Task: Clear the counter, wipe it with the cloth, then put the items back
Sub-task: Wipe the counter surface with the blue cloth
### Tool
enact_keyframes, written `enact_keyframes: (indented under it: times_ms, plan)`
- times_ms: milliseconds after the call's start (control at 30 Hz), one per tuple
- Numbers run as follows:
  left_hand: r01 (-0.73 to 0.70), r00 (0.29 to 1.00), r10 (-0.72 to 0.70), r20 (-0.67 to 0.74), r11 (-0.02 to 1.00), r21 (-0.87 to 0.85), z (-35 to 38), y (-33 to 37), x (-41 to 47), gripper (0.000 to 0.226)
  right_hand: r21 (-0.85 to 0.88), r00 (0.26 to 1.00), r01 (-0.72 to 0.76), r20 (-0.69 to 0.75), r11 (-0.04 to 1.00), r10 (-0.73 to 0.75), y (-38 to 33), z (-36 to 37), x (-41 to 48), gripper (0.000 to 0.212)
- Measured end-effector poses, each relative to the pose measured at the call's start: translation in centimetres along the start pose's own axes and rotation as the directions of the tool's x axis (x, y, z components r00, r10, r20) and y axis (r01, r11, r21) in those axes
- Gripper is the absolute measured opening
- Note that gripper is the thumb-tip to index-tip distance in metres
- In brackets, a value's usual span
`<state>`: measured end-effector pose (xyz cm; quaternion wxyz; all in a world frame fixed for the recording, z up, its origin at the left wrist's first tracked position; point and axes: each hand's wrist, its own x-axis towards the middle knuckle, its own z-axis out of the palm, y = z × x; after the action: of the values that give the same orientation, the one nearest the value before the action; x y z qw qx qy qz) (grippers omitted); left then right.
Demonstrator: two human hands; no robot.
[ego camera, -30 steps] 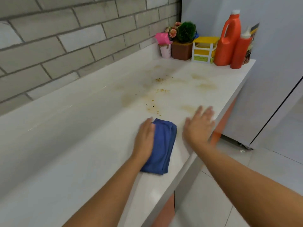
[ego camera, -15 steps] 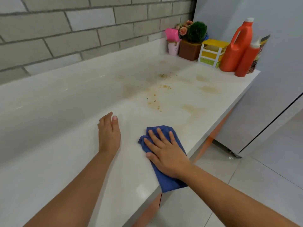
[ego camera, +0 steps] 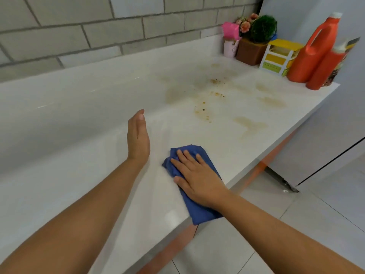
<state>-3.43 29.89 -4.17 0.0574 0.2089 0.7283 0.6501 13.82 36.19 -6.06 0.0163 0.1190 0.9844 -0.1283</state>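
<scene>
In the head view, the right hand [ego camera: 197, 178] lay flat with fingers spread, pressing the blue cloth [ego camera: 199, 213] onto the white counter [ego camera: 79, 155] near its front edge, one corner of the cloth overhanging. The left hand [ego camera: 138, 139] stood on edge beside it with straight fingers, holding nothing (whether it touched the surface could not be told). The wipe would likely go best with the palm kept flat and the cloth pushed firmly toward the brown stains [ego camera: 203, 109] farther along, stopping short of the orange bottles [ego camera: 314, 50] and the plant pot [ego camera: 250, 51] at the far end.
</scene>
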Motion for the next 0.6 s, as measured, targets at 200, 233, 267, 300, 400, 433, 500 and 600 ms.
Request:
enact_keyframes:
  times_ms: [200, 233, 267, 300, 400, 433, 500, 600]
  plan:
    - [-0.01, 0.998, 0.01, -0.058, 1.0, 0.009, -5.7, 2.2, -0.7, 0.037, -0.109, 0.944, -0.329, -0.024, 0.938, 0.328, 4.9, -1.3, 2.1, 0.058]
    - [0.001, 0.997, 0.0, -0.073, 1.0, 0.011, -6.4, 2.3, -1.3, 0.036, -0.111, 0.932, -0.361, -0.037, 0.926, 0.359, 4.4, -1.2, 3.7, 0.057]
    - [0.008, 0.997, -0.007, -0.08, 1.0, 0.017, -6.9, 2.2, -2.0, 0.035, -0.107, 0.928, -0.372, -0.049, 0.922, 0.369, 3.5, -1.0, 5.3, 0.057]
    - [0.009, 0.997, -0.007, -0.076, 1.0, 0.025, -7.2, 2.1, -2.9, 0.033, -0.096, 0.933, -0.36, -0.054, 0.928, 0.356, 2.2, -0.7, 6.6, 0.058]
    - [-0.026, 0.998, 0.03, -0.057, 0.997, 0.072, -7.1, 2.1, -4.9, 0.025, -0.063, 0.982, -0.186, -0.028, 0.981, 0.184, -3.2, 1.0, 7.9, 0.057]
    - [-0.033, 0.998, 0.039, -0.059, 0.995, 0.092, -6.9, 2.2, -5.3, 0.023, -0.053, 0.995, -0.099, -0.016, 0.994, 0.099, -5.1, 1.5, 7.0, 0.057]
    - [-0.038, 0.997, 0.048, -0.063, 0.988, 0.149, -6.5, 2.3, -5.7, 0.021, -0.03, 0.997, 0.076, 0.004, 0.997, -0.076, -7.4, 2.2, 3.8, 0.055]
    - [-0.04, 0.998, 0.052, -0.043, 0.972, 0.231, -5.1, 2.4, -6.9, 0.024, 0.044, 0.977, 0.211, -0.015, 0.976, -0.21, -5.2, 2.0, -1.1, 0.056]
